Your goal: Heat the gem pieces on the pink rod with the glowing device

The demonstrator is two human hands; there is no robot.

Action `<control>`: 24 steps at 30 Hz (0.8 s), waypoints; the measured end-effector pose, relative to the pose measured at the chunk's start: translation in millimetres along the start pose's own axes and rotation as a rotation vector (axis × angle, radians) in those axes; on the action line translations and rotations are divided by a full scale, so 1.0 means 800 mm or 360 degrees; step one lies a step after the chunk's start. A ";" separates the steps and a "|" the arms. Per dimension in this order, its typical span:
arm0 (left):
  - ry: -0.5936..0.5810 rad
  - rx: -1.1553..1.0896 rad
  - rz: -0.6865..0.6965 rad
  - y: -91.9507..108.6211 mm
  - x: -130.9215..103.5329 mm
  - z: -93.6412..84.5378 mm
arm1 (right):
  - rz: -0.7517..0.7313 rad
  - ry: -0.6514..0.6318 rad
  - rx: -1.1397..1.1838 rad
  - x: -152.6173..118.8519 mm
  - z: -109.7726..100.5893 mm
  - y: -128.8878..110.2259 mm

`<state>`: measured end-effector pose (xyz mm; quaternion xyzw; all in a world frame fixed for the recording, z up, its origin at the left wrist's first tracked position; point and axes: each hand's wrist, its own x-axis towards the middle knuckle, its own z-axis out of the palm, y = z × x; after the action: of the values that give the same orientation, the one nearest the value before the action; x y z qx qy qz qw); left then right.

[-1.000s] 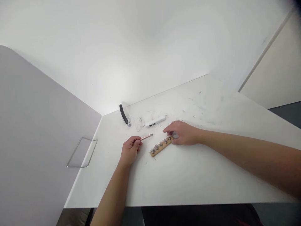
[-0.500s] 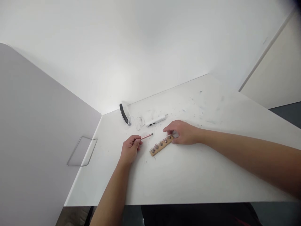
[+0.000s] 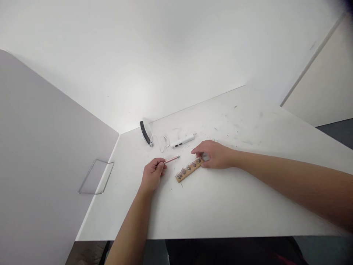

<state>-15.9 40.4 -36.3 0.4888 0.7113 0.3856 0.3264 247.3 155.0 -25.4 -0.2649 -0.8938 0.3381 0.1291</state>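
My left hand (image 3: 153, 172) pinches a thin pink rod (image 3: 171, 159) with a round silvery ball at its tip. The rod points right, just above the table, towards the white device. My right hand (image 3: 216, 154) curls round the right end of a narrow wooden strip (image 3: 190, 170), thumb at the near side. Along the strip sit several round metal studs with clear plastic nail tips over them. Something clear shows between my right thumb and fingers, partly hidden. The rod's ball is apart from the strip.
Behind my hands lies a white stick-shaped device (image 3: 182, 141) with dark buttons, near a white cable (image 3: 162, 143). A black curved nail file (image 3: 145, 133) leans at the back wall. A metal wire frame (image 3: 96, 177) is at the left panel. Dark smudges mark the white table (image 3: 220, 206).
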 end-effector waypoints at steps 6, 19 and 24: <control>0.0006 -0.0007 0.0000 -0.001 0.000 0.000 | -0.0015 0.0009 0.0006 0.000 0.000 0.000; -0.0002 -0.0003 0.0019 -0.003 0.001 0.000 | -0.0021 -0.0004 0.0012 0.000 -0.001 -0.001; -0.0003 -0.0003 0.0004 -0.005 0.001 0.000 | -0.0012 -0.0003 0.0000 0.000 -0.002 -0.002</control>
<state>-18.2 40.6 -39.4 0.4899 0.7099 0.3862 0.3271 247.1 154.7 -23.3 -0.2612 -0.8949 0.3377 0.1296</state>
